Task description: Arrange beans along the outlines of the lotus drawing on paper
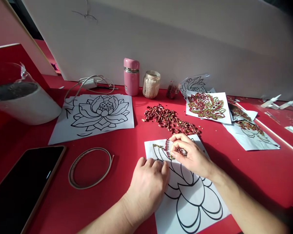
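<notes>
A white sheet with a black lotus outline (190,195) lies under my hands on the red table. Red beans and small green ones line part of the drawing's upper edge, around a strip of white (169,146). My right hand (189,154) is over that part, its thumb and fingertips pinched together; whatever is between them is too small to make out. Knuckles up, my left hand (148,182) rests curled on the sheet's left edge, and its fingertips are hidden. Just beyond the sheet spreads a pile of red beans (171,120) mixed with green ones.
At left are a tablet (24,185), a roll of tape (72,175), a white bin (36,110) and more lotus sheets (122,120). A pink flask (132,78), a glass jar (151,84) and a cable (79,87) stand behind. Bean-covered pictures (206,105) lie at right.
</notes>
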The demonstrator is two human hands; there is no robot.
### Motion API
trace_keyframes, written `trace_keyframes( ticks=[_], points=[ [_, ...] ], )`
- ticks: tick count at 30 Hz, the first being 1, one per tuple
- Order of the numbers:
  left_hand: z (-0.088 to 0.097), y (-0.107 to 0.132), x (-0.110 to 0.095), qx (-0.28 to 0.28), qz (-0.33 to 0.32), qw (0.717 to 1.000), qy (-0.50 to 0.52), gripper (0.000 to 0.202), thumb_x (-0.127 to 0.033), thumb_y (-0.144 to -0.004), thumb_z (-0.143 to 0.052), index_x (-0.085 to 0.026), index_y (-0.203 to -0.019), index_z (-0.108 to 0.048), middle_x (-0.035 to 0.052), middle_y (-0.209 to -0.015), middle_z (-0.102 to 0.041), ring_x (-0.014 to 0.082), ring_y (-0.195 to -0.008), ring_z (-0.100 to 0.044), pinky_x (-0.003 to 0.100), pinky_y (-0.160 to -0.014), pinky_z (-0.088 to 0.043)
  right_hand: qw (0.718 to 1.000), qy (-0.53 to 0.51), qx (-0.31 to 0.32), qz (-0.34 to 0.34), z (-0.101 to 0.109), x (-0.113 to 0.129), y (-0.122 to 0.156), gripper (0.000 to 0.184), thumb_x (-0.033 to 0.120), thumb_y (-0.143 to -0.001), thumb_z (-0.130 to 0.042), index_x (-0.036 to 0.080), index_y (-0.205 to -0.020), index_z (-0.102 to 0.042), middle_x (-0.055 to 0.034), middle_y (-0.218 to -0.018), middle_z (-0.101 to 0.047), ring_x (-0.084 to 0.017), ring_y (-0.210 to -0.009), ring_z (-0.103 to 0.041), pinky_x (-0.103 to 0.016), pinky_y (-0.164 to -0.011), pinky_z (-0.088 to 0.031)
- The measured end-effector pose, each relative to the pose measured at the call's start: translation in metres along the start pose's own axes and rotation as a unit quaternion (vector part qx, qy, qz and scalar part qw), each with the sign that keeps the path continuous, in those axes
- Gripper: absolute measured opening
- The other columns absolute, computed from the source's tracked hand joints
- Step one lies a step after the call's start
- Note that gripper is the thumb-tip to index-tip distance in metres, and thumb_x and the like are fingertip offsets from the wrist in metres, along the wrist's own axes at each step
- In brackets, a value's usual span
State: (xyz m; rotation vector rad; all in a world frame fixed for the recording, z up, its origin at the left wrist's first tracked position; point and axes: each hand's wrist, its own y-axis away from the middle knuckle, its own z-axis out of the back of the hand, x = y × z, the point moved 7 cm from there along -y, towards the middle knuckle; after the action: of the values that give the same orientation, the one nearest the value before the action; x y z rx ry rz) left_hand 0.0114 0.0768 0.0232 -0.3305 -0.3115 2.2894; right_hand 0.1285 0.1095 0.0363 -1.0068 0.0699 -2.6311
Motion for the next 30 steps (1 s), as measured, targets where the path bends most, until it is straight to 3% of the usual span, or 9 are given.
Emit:
trace_keyframes(
  ticks=[20, 30],
  points=[
    [-0.001, -0.001, 0.0, 0.002, -0.002, 1.0, -0.004, 0.012, -0.015, -0.076, -0.047, -0.019, -0.085, -0.054, -0.0002, -0.063, -0.052, 0.0166, -0.057, -0.046, 0.031, -0.055, -0.028, 0.999, 0.013, -0.038, 0.023, 0.005, -0.003, -0.003, 0.006, 0.017, -0.081, -0.045, 0.019, -0.078, -0.049, -0.0054, -0.095, -0.05, -0.014, -0.099, -0.048, -0.031, -0.085, -0.04],
    [0.0, 0.0, 0.0, 0.005, -0.007, 1.0, -0.016, 0.013, -0.016, -0.076, -0.048, -0.018, -0.087, -0.055, 0.0003, -0.064, -0.053, 0.0165, -0.058, -0.047, 0.031, -0.055, -0.029, 0.994, 0.031, -0.102, 0.007, 0.027, -0.014, -0.002, 0.007, 0.022, -0.079, -0.048, 0.019, -0.074, -0.053, -0.0057, -0.093, -0.052, -0.016, -0.096, -0.051, -0.032, -0.082, -0.042]
  ],
)
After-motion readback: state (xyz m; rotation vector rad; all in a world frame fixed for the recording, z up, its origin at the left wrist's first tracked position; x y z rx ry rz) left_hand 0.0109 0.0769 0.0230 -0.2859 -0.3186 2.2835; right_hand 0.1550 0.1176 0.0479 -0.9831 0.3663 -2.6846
